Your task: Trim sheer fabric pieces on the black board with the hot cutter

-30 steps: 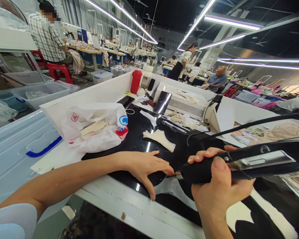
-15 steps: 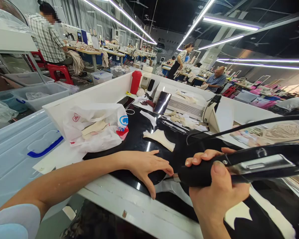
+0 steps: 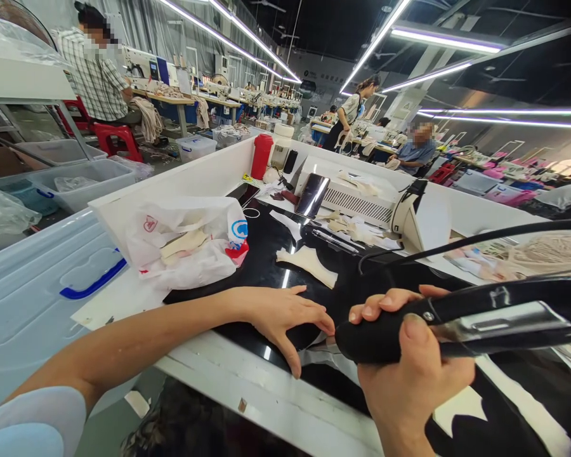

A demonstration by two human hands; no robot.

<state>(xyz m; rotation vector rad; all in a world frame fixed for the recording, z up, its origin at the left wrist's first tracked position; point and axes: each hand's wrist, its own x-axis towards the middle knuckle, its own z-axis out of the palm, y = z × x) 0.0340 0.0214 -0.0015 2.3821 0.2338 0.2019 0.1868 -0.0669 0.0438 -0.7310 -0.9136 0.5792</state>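
My right hand is wrapped round the black handle of a long black tool with a silver plate and a black cable. The tool's tip sits close to the fingertips of my left hand. That hand lies flat, fingers spread, pressing a piece of black fabric onto the glossy black table top near its white front edge. A cream cut fabric piece lies further back on the table.
A white plastic bag with cream pieces lies at the left. A red bottle, a phone, a white machine and scraps stand behind. A pale bin lid with a blue handle is far left. Other people work at distant tables.
The tool in my right hand has slid a little left, closing on my left fingertips. My left hand has stayed flat on the fabric.
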